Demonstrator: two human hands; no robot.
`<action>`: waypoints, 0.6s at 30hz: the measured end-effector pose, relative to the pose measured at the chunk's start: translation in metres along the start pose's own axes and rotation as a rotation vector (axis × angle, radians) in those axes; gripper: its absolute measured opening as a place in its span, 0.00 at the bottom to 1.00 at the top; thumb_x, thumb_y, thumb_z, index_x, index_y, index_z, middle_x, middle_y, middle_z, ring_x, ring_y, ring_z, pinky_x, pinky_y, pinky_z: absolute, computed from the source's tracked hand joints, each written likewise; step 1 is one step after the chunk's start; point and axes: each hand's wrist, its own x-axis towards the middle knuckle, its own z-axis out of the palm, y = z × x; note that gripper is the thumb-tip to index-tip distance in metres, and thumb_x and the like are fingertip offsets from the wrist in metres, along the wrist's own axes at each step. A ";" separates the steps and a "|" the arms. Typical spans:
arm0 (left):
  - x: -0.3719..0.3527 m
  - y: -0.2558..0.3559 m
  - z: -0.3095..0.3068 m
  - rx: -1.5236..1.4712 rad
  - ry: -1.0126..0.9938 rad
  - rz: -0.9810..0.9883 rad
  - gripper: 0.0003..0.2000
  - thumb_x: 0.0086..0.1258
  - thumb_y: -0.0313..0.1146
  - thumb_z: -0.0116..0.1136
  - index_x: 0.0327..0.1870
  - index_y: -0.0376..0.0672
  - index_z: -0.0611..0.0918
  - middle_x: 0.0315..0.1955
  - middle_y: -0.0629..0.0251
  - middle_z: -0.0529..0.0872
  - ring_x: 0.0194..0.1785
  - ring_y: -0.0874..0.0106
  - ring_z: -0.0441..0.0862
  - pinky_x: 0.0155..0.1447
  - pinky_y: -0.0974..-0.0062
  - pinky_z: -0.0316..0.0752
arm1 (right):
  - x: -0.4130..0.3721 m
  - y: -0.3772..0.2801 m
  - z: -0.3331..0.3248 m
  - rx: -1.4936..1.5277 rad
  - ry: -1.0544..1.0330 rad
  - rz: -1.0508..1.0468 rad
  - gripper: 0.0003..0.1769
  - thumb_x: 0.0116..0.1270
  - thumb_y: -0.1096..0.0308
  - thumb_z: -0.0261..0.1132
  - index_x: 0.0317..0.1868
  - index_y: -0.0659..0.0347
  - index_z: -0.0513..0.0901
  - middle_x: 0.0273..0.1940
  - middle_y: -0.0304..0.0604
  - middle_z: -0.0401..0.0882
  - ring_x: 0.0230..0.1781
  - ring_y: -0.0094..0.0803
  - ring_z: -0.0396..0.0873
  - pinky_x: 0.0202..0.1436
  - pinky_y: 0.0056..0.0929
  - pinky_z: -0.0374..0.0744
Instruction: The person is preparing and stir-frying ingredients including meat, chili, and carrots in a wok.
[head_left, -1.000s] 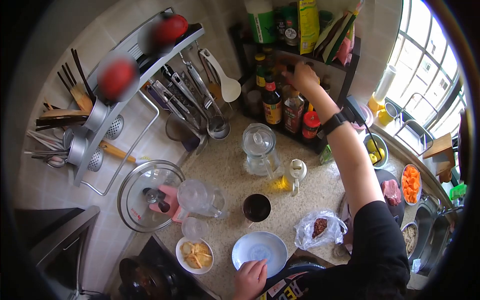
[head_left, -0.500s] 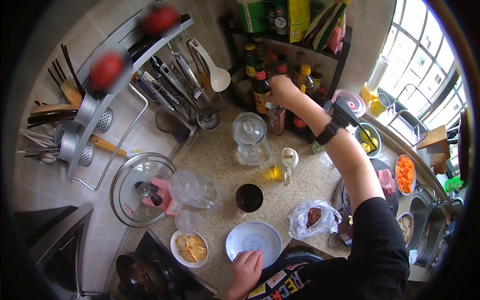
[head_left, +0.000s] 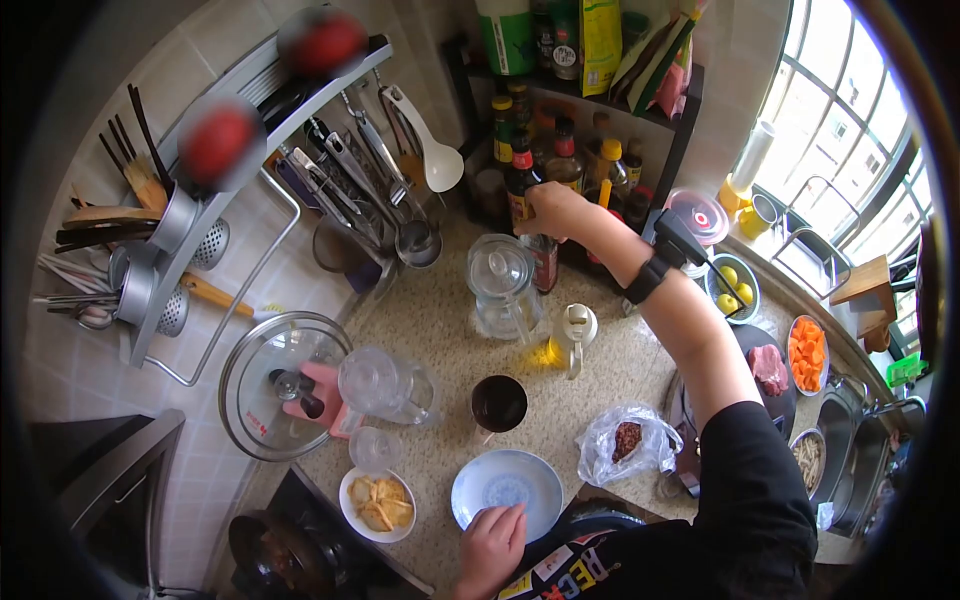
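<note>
Reddish long bottle [head_left: 545,266], upper middle, points down from the right hand [head_left: 555,212] gripping it; bottom middle, left hand [head_left: 492,548] meets a round pale-blue bowl [head_left: 500,485], holding or not, I can't tell.

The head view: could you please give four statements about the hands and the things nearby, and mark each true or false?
1. The left hand is at the rim of the pale blue bowl. True.
2. The right hand is in the sink. False: the right hand is at the top of a bottle.
3. The plastic bag lies right of the pale blue bowl. True.
4. The carafe is in the right hand. False: the carafe stands on the counter.
</note>
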 end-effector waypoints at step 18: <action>-0.001 0.000 0.002 0.044 0.011 -0.009 0.06 0.59 0.26 0.62 0.38 0.40 0.85 0.32 0.61 0.84 0.36 0.63 0.82 0.42 0.69 0.77 | 0.068 0.060 -0.015 0.081 0.612 0.304 0.27 0.51 0.73 0.70 0.54 0.56 0.74 0.52 0.58 0.73 0.53 0.56 0.75 0.55 0.45 0.76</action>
